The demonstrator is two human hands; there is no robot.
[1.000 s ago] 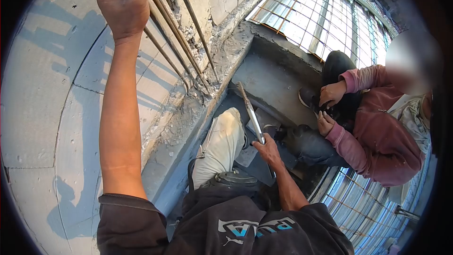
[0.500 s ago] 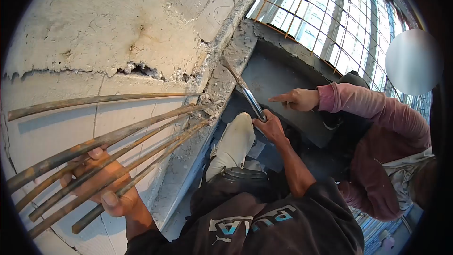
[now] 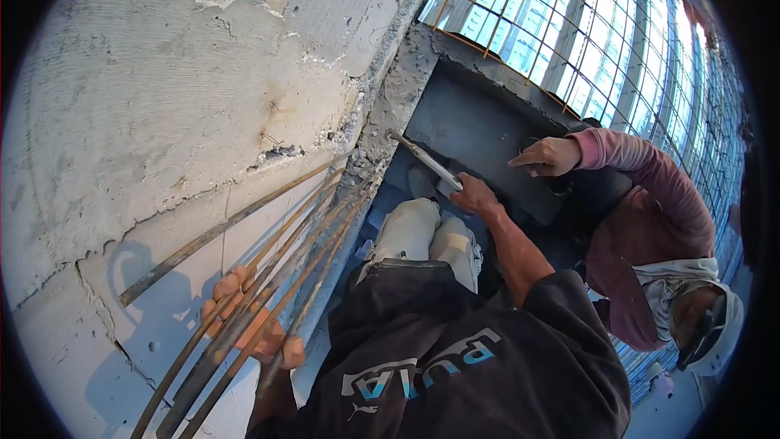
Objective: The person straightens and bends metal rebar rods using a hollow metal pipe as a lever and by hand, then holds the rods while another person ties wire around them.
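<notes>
Several rusty steel bars point(image 3: 268, 284) stick out of the broken concrete and run down to the lower left. My left hand point(image 3: 250, 317) is wrapped round some of them from behind, its fingers partly hidden by the bars. One bar point(image 3: 219, 232) lies apart above the hand. My right hand point(image 3: 474, 195) is closed round the silver handle of a long metal tool point(image 3: 431, 164), whose worn tip rests near the concrete edge by the bases of the bars.
A co-worker point(image 3: 650, 219) in a reddish top crouches at the right, one hand point(image 3: 548, 156) reaching toward the recess point(image 3: 463, 114). Wire mesh point(image 3: 561, 24) over corrugated metal sheets lies at the upper right. Cracked concrete point(image 3: 162, 97) fills the left.
The view has swung. My left hand and the bars have moved down from the top, and now sit low at the left. The co-worker's hand has lifted and stretched out from the other hand.
</notes>
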